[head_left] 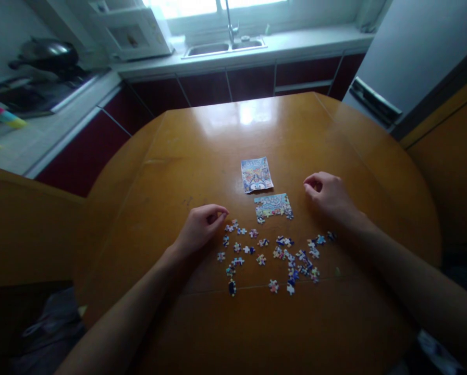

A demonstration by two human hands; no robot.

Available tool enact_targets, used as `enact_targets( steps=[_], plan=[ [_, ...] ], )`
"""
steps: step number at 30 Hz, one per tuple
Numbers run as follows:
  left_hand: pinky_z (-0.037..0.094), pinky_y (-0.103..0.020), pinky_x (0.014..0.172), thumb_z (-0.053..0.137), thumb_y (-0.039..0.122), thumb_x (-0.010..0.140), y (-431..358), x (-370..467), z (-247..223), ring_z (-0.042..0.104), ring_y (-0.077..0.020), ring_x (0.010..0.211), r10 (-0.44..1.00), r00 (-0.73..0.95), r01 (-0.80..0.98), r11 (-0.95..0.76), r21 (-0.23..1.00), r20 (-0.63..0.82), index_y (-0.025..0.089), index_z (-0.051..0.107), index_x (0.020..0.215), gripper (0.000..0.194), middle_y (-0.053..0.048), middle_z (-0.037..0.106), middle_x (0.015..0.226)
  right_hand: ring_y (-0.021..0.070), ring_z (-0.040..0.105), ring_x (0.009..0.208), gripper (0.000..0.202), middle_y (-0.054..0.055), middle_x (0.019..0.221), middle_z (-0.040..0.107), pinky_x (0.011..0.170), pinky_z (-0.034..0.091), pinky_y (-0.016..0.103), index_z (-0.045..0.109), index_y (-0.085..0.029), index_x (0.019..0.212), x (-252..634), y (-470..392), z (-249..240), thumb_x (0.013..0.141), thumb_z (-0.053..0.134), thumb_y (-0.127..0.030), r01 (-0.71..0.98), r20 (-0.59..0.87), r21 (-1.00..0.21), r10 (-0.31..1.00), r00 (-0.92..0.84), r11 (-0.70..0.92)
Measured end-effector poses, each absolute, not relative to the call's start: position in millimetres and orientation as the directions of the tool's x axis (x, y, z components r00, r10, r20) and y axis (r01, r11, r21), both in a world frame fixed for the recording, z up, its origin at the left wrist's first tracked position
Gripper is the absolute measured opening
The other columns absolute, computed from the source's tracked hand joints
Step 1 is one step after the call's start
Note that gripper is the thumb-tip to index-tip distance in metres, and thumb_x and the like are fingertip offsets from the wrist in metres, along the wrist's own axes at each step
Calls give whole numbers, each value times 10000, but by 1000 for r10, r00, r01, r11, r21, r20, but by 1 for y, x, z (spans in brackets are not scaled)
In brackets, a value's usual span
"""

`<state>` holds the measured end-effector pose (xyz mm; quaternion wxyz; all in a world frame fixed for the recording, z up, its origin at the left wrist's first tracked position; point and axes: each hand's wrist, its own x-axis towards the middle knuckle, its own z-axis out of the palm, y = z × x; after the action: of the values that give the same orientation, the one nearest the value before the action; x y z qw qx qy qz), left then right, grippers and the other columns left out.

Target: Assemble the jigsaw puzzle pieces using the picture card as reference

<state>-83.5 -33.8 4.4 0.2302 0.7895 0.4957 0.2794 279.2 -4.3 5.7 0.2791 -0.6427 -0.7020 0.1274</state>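
Note:
My left hand rests on the table just left of the loose jigsaw pieces, its thumb and fingers curled together; I see nothing in them. To the right of the partly joined puzzle section, my right hand lies with thumb and index fingertips pressed together, and no piece shows between them. The joined section has a pale blue top with lettering and a ragged lower edge. Beyond it lies a small printed picture sheet with a cartoon figure. Several pieces at the lower right form short linked clusters.
The wooden table has rounded edges and reflects window light at its far side. Behind it are a counter with a double sink, a white appliance, and a stove with a pot. A refrigerator stands at the right.

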Motion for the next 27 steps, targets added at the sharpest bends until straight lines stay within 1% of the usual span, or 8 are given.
enact_targets(
  steps=[5,7,11,15,18,22,25,27],
  plan=[
    [320,-191,494,612,249,882,-33,-84,2,417,-88,513,910,359,656,-404,637,207,153,727,852,153,19,557,580,183,591,718,120,56,816,665,654,449,322,698,-192,835,266,-17,14,862,601,-258,793,245,-560,962,-118,240],
    [329,-191,502,610,244,883,-33,-84,2,432,-89,520,911,359,658,-402,636,204,152,728,859,152,14,573,596,180,587,726,126,59,832,657,668,456,327,697,-191,851,263,-21,17,880,595,-259,772,269,-556,945,-184,309],
    [334,-192,508,601,243,888,-33,-83,3,442,-90,524,912,360,662,-399,635,197,152,730,862,160,8,590,612,181,598,802,173,66,900,648,733,479,335,699,-196,887,254,-31,23,937,552,-270,702,314,-526,877,-364,480],
    [330,-190,501,603,238,882,-34,-83,4,438,-91,522,912,362,661,-398,636,194,154,731,859,155,11,580,602,177,585,830,176,57,909,642,735,481,328,706,-216,898,239,-47,24,953,555,-288,619,304,-506,795,-525,601],
    [318,-192,495,606,237,881,-33,-83,3,418,-90,515,913,360,662,-395,637,192,156,733,858,153,14,563,588,169,579,842,171,53,920,641,745,476,314,697,-217,879,227,-58,23,957,569,-298,573,237,-520,752,-616,633],
    [316,-195,493,612,233,880,-33,-84,1,414,-91,517,916,355,664,-388,639,187,155,733,857,146,11,569,593,169,578,856,144,58,921,640,745,467,310,689,-207,874,218,-66,24,949,581,-266,578,145,-517,730,-667,631],
    [327,-195,500,612,234,882,-33,-84,1,431,-92,527,916,357,664,-387,641,183,155,733,860,145,3,593,616,169,574,837,153,57,904,637,724,461,309,690,-206,854,217,-67,24,946,576,-251,588,121,-507,728,-675,630],
    [330,-194,501,611,232,884,-33,-84,1,435,-92,528,915,359,662,-387,642,181,155,733,862,145,3,599,622,169,578,834,163,58,906,641,722,461,309,694,-209,857,219,-64,23,949,561,-232,593,131,-506,735,-665,627]
  ],
)
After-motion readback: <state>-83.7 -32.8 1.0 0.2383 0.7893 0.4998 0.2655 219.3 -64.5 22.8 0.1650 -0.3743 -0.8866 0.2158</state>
